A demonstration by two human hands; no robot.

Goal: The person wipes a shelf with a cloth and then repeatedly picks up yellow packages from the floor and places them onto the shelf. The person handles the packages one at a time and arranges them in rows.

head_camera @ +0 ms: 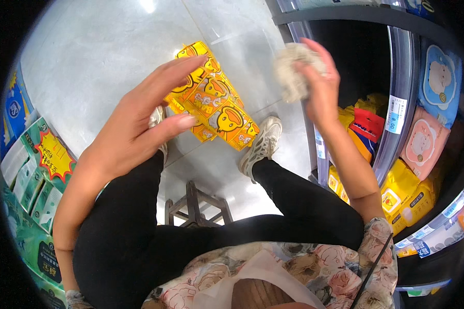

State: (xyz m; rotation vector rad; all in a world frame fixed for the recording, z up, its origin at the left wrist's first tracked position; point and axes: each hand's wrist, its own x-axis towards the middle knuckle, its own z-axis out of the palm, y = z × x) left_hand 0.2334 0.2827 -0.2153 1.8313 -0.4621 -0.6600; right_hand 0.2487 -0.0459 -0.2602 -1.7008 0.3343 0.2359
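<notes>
My right hand [323,77], slightly blurred, grips a crumpled off-white cloth [295,71] at the front edge of the shelving. Toward the left, my left hand [150,112] is spread with thumb and fingers apart, over the near side of a yellow and orange soft pack [228,119] printed with cartoon ducks. Whether its fingertips touch the pack cannot be told. Beneath and behind it more packaging of the same print shows, partly hidden by my left hand. The packs lie between my shoes, above or on the grey floor [100,46].
A dark shelf unit [355,50] stands on the right, holding yellow packs [406,197], a pink pack [425,143] and a blue pack [440,81]. On the left are green packages [31,181] with a starburst price sign [54,154]. A dark wooden stool [195,206] shows below my legs.
</notes>
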